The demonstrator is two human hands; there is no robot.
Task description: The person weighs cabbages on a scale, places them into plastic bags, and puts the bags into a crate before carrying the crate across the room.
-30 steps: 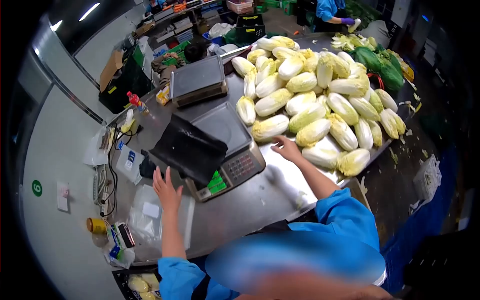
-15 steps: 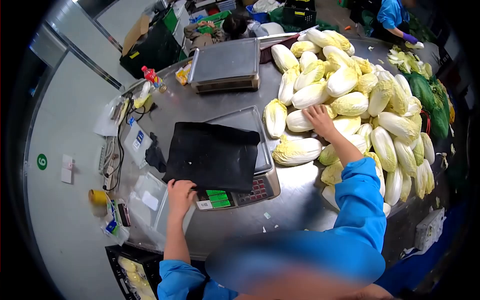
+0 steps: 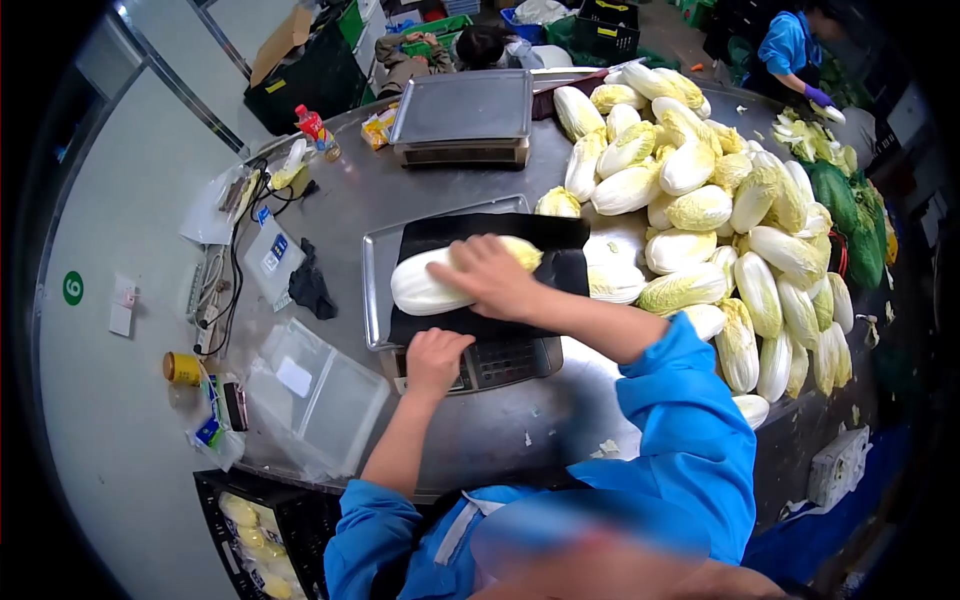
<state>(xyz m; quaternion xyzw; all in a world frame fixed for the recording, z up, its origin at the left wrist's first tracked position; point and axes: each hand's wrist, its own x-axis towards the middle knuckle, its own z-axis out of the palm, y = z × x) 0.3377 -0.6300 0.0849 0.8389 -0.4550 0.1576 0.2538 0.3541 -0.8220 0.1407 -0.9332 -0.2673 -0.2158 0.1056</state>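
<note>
My right hand is closed over a napa cabbage, fingers across its upper side. The cabbage lies sideways, white base to the left and yellow leaf end to the right, over a black sheet. This sheet covers much of the metal tray of a scale and reaches past its right side. At the sheet's near edge, my left hand has its fingers curled against the black material, in front of the scale's keypad.
A large heap of napa cabbages covers the right of the metal table. Behind stands a second scale. Cables, a clear plastic sleeve and a red-capped bottle lie left. A co-worker is at the far right.
My right hand has moved left from the heap, bringing a cabbage over the scale. The black sheet and my left hand have shifted right.
</note>
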